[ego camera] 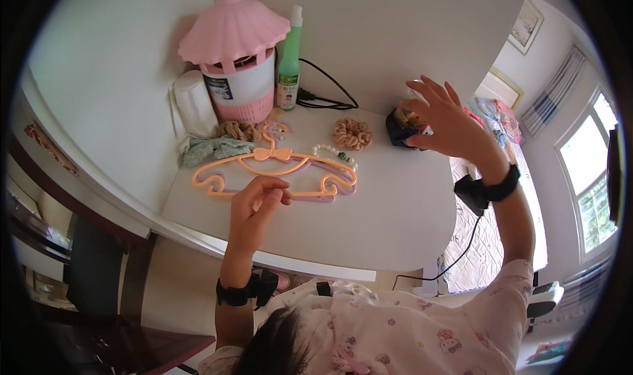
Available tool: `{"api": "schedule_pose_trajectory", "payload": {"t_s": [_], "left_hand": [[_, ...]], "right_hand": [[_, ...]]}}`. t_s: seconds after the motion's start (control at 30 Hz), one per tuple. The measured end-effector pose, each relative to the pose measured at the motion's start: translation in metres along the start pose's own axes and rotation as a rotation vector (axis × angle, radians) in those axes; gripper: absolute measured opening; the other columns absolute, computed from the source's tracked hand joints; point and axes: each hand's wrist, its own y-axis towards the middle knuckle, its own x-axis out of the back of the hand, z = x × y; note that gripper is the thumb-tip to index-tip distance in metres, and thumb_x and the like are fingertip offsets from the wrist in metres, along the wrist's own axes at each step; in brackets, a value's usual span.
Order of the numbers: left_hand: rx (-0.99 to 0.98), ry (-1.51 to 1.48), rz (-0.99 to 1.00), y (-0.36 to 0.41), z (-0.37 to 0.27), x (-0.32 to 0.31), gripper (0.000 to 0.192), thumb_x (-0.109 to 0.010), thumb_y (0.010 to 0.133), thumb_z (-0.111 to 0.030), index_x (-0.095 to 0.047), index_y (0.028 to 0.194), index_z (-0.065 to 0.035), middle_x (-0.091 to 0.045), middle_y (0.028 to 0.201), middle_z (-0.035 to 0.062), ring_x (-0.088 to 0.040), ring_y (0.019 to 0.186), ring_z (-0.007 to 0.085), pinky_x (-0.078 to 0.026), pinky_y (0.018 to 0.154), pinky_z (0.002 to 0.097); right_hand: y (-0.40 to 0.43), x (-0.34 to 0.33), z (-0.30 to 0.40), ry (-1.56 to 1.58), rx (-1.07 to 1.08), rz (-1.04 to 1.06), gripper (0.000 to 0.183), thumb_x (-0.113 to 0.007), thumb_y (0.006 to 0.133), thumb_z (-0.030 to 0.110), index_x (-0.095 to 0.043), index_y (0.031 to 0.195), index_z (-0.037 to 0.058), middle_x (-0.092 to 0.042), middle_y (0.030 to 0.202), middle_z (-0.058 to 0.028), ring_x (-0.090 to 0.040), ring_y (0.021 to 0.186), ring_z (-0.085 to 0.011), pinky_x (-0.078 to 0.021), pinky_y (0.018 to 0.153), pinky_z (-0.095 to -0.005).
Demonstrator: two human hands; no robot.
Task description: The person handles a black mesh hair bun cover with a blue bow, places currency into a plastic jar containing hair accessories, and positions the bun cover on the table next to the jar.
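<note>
Two stacked plastic clothes hangers lie flat on the white tabletop, an orange one (273, 154) with a bow at its neck over a purple one (316, 200). Above their lower bar is my left hand (257, 202), its fingers curled in towards the thumb and nothing visible in them. My right hand (440, 120) is raised at a small dark container (398, 127) of mixed small items, thumb and fingers spread. Part of the container is hidden behind this hand. A clear shiny object (418, 89) shows by its fingers; whether they touch it is unclear.
Behind the hangers stand a pink-and-white mosquito-trap lamp (237, 63), a green spray bottle (290, 61) and a white cylinder (194, 98). Near them are a black cable (336, 105), tan scrunchie (352, 133), beaded bracelet (326, 148) and green cloth (217, 149). Walls (371, 38) bound the back and left.
</note>
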Motion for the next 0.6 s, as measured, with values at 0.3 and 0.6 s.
{"api": "schedule_pose_trajectory", "payload": {"t_s": [0.3, 0.6], "left_hand": [[-0.007, -0.011, 0.009, -0.005, 0.003, 0.004, 0.013, -0.049, 0.089, -0.006, -0.057, 0.096, 0.0014, -0.059, 0.08, 0.0075, -0.059, 0.075, 0.0158, -0.048, 0.073, 0.028], [0.017, -0.063, -0.011, -0.007, 0.003, 0.009, 0.016, -0.051, 0.091, -0.01, -0.058, 0.098, 0.0017, -0.061, 0.081, 0.0073, -0.06, 0.076, 0.0155, -0.049, 0.073, 0.028]], "right_hand": [[0.108, 0.076, 0.027, 0.538, 0.104, 0.094, 0.047, -0.063, 0.079, 0.034, -0.055, 0.118, 0.0079, -0.06, 0.108, -0.0131, -0.057, 0.1, -0.0278, -0.0451, 0.087, -0.0381], [0.201, 0.069, 0.095, 0.419, 0.18, -0.174, 0.057, -0.066, 0.075, 0.04, -0.052, 0.123, 0.012, -0.056, 0.117, -0.0132, -0.056, 0.103, -0.0293, -0.0474, 0.084, -0.0402]]}}
